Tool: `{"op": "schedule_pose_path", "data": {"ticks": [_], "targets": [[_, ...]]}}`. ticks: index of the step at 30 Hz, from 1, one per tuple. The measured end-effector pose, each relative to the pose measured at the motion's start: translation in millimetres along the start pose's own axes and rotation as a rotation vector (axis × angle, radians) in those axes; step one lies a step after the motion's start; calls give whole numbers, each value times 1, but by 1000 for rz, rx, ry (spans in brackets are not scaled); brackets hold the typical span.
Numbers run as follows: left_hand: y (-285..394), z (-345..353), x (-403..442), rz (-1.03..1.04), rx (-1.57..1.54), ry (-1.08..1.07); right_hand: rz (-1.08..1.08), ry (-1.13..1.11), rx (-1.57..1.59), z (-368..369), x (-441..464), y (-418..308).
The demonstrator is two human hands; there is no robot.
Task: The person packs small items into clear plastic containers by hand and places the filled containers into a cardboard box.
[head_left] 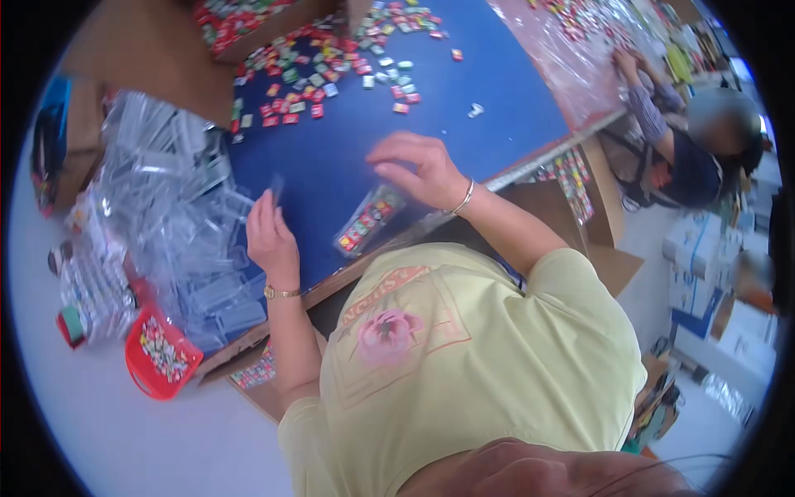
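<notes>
My left hand, with a watch at the wrist, is closed at the fingertips on a small clear plastic piece, blurred, perhaps a box lid. My right hand, wearing a bracelet, is above the blue table with thumb and fingers apart and nothing visible between them. Just below it, near the table's front edge, lies a clear plastic box filled with a row of small coloured pieces in red, green and yellow. Many similar loose pieces are spread over the far part of the table.
Clear plastic boxes are heaped at left, beside a red basket of small pieces. A cardboard box of pieces stands at the far edge. Another person works at right by plastic sheeting. An open carton adjoins the table.
</notes>
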State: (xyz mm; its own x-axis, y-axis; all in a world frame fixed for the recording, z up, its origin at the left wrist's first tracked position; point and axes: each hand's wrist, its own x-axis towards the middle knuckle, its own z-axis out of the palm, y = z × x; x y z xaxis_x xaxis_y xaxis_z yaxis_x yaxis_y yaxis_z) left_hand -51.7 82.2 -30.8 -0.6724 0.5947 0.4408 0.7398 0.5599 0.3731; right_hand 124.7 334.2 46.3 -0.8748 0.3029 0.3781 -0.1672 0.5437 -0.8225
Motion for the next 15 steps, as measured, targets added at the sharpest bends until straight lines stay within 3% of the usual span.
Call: {"op": "schedule_pose_path", "data": {"ticks": [1,3,4,5,9,10,12,13,15], "targets": [[15,2,8,30,-23,-164,-86,59,103,-15,15,-30],[17,30,13,154,-36,-261,-431,92,255,-59,34,-75],[17,37,12,272,-27,-343,-508,31,313,-84,35,-91],[23,40,12,238,16,-399,-500,39,305,-92,45,-106],[14,48,12,247,-49,-337,-955,-167,1010,-89,75,-159],[16,47,13,246,-50,-326,-959,-160,1024,-88,60,-166],[18,45,15,242,-72,-308,-695,-57,995,-93,36,-182],[19,43,14,241,-78,-309,-720,-380,1048,-110,55,-171],[21,43,14,241,-83,-298,-767,-470,1035,-111,70,-164]]}}
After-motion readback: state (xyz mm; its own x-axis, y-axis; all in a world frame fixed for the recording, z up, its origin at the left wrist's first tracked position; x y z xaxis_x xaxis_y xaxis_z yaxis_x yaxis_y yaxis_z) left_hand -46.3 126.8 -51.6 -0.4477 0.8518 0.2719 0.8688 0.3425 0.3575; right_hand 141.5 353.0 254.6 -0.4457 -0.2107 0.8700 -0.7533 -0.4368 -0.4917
